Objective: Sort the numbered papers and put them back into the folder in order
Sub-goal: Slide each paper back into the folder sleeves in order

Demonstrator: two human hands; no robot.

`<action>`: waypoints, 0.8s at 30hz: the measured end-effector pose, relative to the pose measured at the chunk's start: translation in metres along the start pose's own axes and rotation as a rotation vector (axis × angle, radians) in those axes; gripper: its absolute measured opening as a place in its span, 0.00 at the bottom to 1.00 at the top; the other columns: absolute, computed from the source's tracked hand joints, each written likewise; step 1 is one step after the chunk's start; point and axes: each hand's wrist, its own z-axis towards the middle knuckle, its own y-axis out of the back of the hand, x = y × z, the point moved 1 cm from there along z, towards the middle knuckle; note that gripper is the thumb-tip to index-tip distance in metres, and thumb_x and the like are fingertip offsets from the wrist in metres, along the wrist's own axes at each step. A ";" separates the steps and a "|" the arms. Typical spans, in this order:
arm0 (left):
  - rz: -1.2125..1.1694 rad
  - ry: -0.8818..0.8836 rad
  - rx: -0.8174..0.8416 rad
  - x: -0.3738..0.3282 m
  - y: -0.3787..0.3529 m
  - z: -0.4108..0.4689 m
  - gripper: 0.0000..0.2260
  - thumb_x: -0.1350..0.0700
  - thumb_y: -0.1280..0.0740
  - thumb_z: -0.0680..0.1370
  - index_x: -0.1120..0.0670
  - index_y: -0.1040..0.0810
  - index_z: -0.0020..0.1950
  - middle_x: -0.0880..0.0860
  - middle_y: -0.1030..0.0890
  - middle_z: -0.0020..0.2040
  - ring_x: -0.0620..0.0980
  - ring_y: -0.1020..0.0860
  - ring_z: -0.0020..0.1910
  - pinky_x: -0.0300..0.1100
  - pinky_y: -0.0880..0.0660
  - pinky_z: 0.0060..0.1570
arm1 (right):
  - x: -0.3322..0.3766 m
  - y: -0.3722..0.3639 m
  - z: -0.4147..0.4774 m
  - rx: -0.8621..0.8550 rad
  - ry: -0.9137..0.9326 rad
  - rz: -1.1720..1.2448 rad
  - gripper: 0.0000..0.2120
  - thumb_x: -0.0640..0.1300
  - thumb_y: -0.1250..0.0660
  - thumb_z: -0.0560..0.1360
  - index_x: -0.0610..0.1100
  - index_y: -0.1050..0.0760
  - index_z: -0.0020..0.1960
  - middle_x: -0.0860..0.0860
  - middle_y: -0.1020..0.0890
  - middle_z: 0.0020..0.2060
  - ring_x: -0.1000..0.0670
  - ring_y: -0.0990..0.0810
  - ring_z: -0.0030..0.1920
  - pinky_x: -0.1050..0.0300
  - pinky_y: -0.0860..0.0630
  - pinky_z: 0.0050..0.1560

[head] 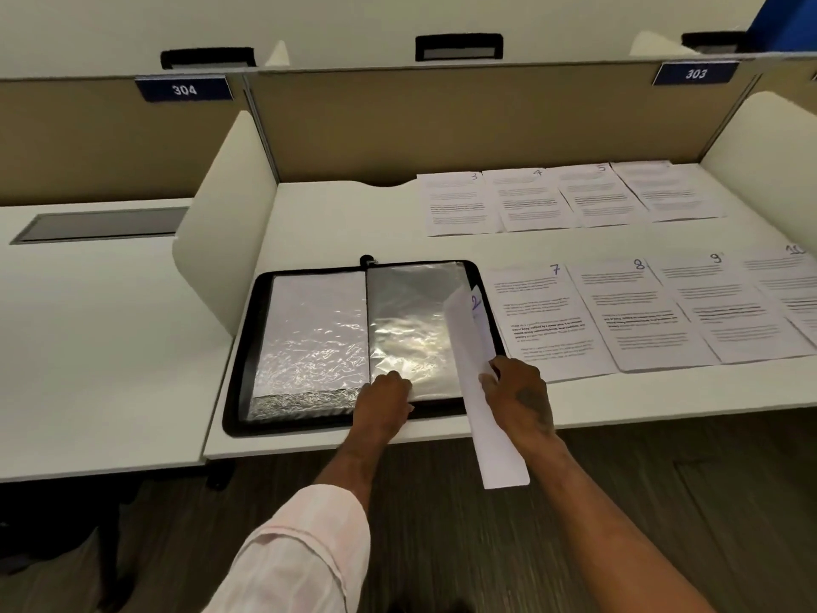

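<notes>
Head view, right hand (518,393) holds paper marked 2 (497,449); left hand (385,402) pinches folder sleeve (409,311); sign 304 (184,88)

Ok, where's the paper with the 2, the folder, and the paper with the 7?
Paper 2 (466,342): head view, upper part of the lifted sheet.
Folder (248,347): head view, its black left rim.
Paper 7 (548,320): head view, middle of the sheet lying on the desk.

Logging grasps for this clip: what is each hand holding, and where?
Right hand grips paper 2 around mid-length; left hand pinches the right plastic sleeve at its bottom edge.
</notes>
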 end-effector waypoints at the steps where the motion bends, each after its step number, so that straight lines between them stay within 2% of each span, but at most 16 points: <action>1: 0.012 -0.005 -0.016 0.001 0.000 0.001 0.09 0.54 0.35 0.79 0.54 0.21 0.57 0.54 0.22 0.54 0.56 0.22 0.54 0.49 0.27 0.51 | 0.001 0.001 0.000 -0.010 -0.001 -0.012 0.13 0.49 0.37 0.80 0.41 0.23 0.58 0.47 0.19 0.52 0.48 0.19 0.50 0.58 0.24 0.51; 4: 0.019 -0.014 -0.045 0.004 0.003 0.004 0.09 0.60 0.38 0.79 0.56 0.18 0.53 0.55 0.20 0.51 0.57 0.20 0.50 0.48 0.25 0.48 | 0.003 0.002 0.003 -0.047 -0.016 -0.028 0.14 0.50 0.37 0.80 0.42 0.23 0.59 0.46 0.18 0.53 0.47 0.19 0.51 0.54 0.22 0.53; 7: -0.027 -0.020 -0.047 0.009 0.004 0.007 0.10 0.60 0.40 0.80 0.56 0.18 0.53 0.54 0.20 0.51 0.57 0.20 0.51 0.48 0.25 0.48 | 0.007 0.003 0.007 -0.085 -0.032 -0.014 0.13 0.49 0.37 0.80 0.42 0.23 0.58 0.45 0.18 0.52 0.46 0.19 0.50 0.54 0.22 0.53; 9: -0.091 0.005 -0.061 0.011 0.005 0.009 0.10 0.58 0.39 0.81 0.55 0.18 0.53 0.53 0.20 0.52 0.55 0.20 0.51 0.47 0.25 0.48 | 0.012 0.004 0.008 -0.115 -0.026 -0.028 0.13 0.49 0.36 0.79 0.41 0.22 0.57 0.45 0.18 0.51 0.46 0.18 0.49 0.55 0.23 0.51; 12: -0.262 0.104 -0.105 0.019 0.007 0.013 0.06 0.51 0.32 0.78 0.52 0.19 0.48 0.51 0.19 0.49 0.52 0.21 0.49 0.45 0.26 0.48 | 0.018 0.004 0.011 -0.132 -0.035 -0.036 0.13 0.49 0.37 0.80 0.41 0.22 0.56 0.45 0.18 0.50 0.46 0.18 0.49 0.57 0.24 0.51; 16: -0.467 0.150 -0.063 0.030 0.010 0.023 0.10 0.45 0.26 0.73 0.49 0.21 0.39 0.48 0.20 0.41 0.49 0.22 0.42 0.41 0.30 0.40 | 0.019 0.003 0.013 -0.139 -0.033 -0.037 0.13 0.49 0.37 0.80 0.41 0.22 0.57 0.45 0.18 0.51 0.46 0.18 0.50 0.57 0.24 0.51; 18: -0.502 0.122 -0.026 0.031 0.010 0.025 0.09 0.46 0.29 0.75 0.50 0.18 0.42 0.49 0.19 0.42 0.49 0.21 0.44 0.41 0.30 0.41 | 0.018 0.002 0.013 -0.134 -0.040 -0.035 0.13 0.49 0.37 0.80 0.41 0.23 0.57 0.45 0.18 0.51 0.46 0.19 0.50 0.56 0.24 0.52; 21: -0.488 0.067 0.020 0.031 0.006 0.027 0.09 0.51 0.34 0.80 0.53 0.16 0.52 0.52 0.17 0.51 0.53 0.20 0.51 0.45 0.25 0.51 | 0.020 0.000 0.013 -0.139 -0.054 -0.030 0.13 0.48 0.37 0.80 0.41 0.23 0.59 0.44 0.18 0.52 0.46 0.19 0.51 0.56 0.24 0.53; 24: -0.469 0.082 0.019 0.028 0.006 0.024 0.08 0.56 0.35 0.79 0.52 0.17 0.51 0.52 0.17 0.52 0.53 0.20 0.51 0.48 0.23 0.53 | 0.022 -0.002 0.011 -0.152 -0.045 -0.016 0.14 0.48 0.37 0.80 0.41 0.24 0.61 0.44 0.19 0.54 0.45 0.20 0.53 0.56 0.25 0.54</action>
